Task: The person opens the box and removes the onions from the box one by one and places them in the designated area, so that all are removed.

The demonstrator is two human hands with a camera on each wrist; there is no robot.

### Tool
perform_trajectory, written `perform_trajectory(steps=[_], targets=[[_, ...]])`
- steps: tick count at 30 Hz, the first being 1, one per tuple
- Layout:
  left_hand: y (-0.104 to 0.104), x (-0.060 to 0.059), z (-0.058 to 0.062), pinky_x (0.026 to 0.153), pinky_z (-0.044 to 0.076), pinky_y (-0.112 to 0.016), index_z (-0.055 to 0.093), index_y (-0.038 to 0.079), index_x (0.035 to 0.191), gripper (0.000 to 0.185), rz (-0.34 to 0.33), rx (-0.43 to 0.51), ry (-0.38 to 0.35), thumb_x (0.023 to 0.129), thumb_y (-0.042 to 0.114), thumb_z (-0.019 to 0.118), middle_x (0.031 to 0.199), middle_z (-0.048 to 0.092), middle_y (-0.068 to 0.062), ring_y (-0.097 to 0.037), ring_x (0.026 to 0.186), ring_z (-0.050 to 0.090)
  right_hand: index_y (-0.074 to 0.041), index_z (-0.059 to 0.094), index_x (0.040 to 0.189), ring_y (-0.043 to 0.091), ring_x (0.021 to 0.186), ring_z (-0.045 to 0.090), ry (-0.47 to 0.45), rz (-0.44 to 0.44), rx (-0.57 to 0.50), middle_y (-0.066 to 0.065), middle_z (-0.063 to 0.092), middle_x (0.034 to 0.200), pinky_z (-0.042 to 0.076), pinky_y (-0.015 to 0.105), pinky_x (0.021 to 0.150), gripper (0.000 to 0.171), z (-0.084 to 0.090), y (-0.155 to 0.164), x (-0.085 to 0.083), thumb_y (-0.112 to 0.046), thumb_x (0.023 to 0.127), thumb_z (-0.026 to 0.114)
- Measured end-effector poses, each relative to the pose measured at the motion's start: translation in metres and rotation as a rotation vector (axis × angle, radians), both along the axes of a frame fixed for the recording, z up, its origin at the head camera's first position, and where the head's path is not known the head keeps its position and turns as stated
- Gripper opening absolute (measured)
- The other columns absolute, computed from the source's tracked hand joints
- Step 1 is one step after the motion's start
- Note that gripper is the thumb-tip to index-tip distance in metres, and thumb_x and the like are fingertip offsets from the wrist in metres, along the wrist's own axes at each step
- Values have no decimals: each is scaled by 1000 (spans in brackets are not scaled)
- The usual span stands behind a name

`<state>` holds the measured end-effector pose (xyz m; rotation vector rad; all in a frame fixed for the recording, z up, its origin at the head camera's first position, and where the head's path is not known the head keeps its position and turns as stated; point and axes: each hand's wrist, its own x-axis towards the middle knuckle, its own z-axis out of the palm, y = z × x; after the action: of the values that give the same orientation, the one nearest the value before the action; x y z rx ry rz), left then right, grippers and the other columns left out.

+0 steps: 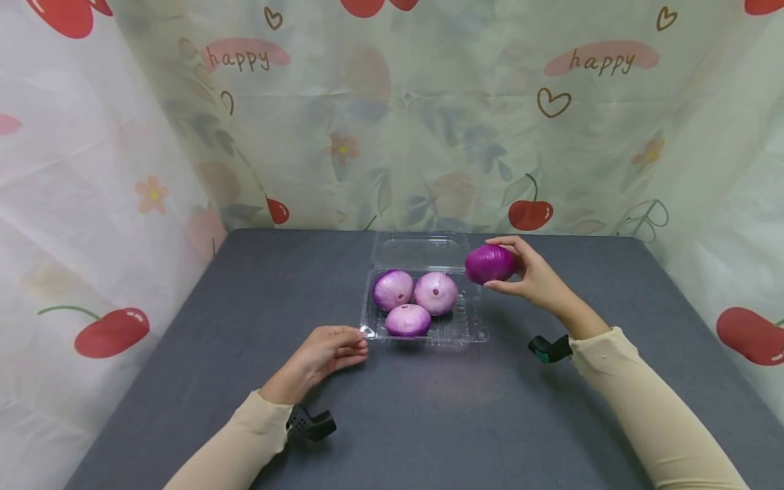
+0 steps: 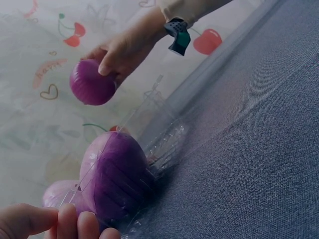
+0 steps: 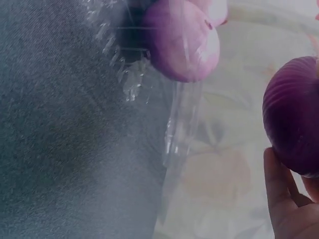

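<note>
The right hand (image 1: 539,275) is holding a dark purple onion (image 1: 490,264) in the air, fingers and thumb curled round it, just above the far right corner of the clear plastic clamshell box (image 1: 474,327). The box is sitting near the middle of the grey table (image 1: 184,340) with its lid (image 1: 419,248) lying flat open at twelve o'clock. Three paler purple onions (image 1: 407,320) are already resting inside, filling the left and middle of the tray, while the space at three o'clock within the box is showing bare plastic.

The left hand (image 1: 324,354) is steadying the box at its near left corner, at about eight o'clock from the tray, fingertips (image 2: 67,224) loosely curled and touching the rim; whether they are actually pinching the plastic cannot be told.

Judging by this, the step in hand is the carrying of the fourth onion between the table's air and the tray, most likely a placing. The next move is probably calling for a short drop toward the bare slot at three o'clock, keeping clear of the neighbouring onions, while the thin box is being held firm so that it is not sliding.
</note>
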<state>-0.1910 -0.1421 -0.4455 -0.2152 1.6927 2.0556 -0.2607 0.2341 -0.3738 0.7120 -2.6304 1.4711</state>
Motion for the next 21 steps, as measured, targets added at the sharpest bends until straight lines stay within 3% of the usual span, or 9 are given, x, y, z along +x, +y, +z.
perform_trajectory(steps=[2, 9, 21], targets=[[0, 0, 0, 75, 61, -31, 61, -8, 102, 14, 0, 0, 2, 95, 3, 57, 76, 69, -3, -14, 73, 69, -10, 41, 137, 37, 115, 56, -12, -2, -3, 17, 44, 138, 55, 20, 87, 73, -1, 2, 0, -6, 77, 81], [0, 0, -1, 75, 61, -31, 62, -6, 100, 12, -1, 2, 5, 95, 3, 57, 76, 69, -3, -14, 73, 69, -14, 39, 140, 40, 117, 51, -53, -25, -5, 17, 39, 142, 58, 31, 85, 74, -6, 6, -3, -9, 78, 80], [0, -1, 0, 75, 61, -31, 61, -8, 101, 13, 4, 1, 1, 95, 3, 57, 75, 69, -3, -14, 73, 69, -18, 41, 141, 32, 114, 51, -96, -39, -80, 14, 40, 141, 55, 19, 80, 72, -20, 18, -11, -12, 80, 79]])
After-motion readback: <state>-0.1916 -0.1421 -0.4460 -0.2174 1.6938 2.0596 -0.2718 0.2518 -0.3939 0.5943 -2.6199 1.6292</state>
